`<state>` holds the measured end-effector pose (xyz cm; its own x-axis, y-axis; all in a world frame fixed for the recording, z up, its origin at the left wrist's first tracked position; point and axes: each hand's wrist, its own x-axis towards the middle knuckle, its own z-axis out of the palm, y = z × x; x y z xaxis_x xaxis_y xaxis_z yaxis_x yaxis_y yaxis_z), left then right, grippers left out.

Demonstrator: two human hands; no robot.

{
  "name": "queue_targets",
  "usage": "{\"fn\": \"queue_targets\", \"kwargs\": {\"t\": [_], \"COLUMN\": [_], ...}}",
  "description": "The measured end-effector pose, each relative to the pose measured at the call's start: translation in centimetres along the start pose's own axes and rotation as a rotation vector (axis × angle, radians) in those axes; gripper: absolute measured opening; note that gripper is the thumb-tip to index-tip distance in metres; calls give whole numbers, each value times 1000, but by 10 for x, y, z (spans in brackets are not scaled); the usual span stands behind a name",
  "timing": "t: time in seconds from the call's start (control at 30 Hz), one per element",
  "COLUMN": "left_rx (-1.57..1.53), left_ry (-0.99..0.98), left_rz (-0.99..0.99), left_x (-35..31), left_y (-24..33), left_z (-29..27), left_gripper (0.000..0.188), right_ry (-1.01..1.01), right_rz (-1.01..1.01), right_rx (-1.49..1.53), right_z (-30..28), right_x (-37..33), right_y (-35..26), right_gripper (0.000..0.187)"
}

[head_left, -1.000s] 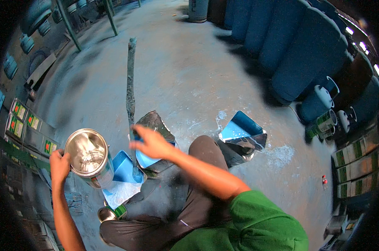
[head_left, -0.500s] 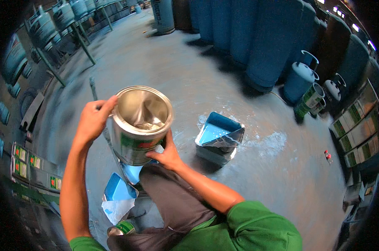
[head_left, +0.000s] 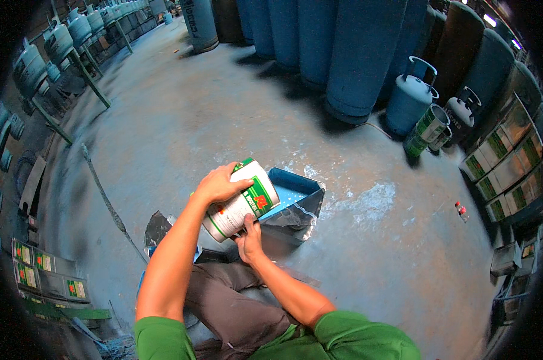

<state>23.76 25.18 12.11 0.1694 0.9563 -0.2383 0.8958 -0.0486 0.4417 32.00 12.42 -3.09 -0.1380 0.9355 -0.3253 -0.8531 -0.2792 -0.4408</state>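
Observation:
Both my hands grip a round paint can with a white and green label. It lies tilted on its side, with one end toward an angular cut-open tin on the floor, blue inside. My left hand wraps over the can's top. My right hand supports it from below, thumb on the label. The can's mouth is turned from view, so I cannot tell whether anything flows out. Beside my left forearm, another cut tin is mostly hidden.
Tall blue gas cylinders stand at the back. Small cylinders and green cans are at the right, near stacked tins. More tins sit at left, near a pole. Pale blue stains mark the floor.
The can was upright, its open top facing me. Now my hands have moved it right toward the cut tin and tipped it over. My left hand has shifted from rim to side.

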Motion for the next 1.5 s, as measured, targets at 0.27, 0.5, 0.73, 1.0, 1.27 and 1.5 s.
{"fn": "queue_targets", "kwargs": {"t": [0.27,0.5,0.73,1.0,1.27,1.5], "left_rx": [416,495,514,68,-582,-1022], "left_ry": [-24,56,138,386,630,1042], "left_rz": [-12,64,120,15,-162,-531], "left_x": [28,28,18,-54,-229,-511], "left_y": [39,51,59,61,9,-66], "left_z": [20,26,27,-17,-137,-147], "left_gripper": [90,83,81,93,112,80], "right_ry": [8,24,-53,-69,-690,-1313], "right_rz": [118,119,-5,-99,-517,-288], "right_rx": [178,248,293,-151,-840,-934], "right_z": [9,21,20,-14,111,243], "right_x": [8,5,3,7,3,-153], "right_y": [-11,-22,-23,-59,-70,99], "right_gripper": [97,98,87,42,64,95]}}
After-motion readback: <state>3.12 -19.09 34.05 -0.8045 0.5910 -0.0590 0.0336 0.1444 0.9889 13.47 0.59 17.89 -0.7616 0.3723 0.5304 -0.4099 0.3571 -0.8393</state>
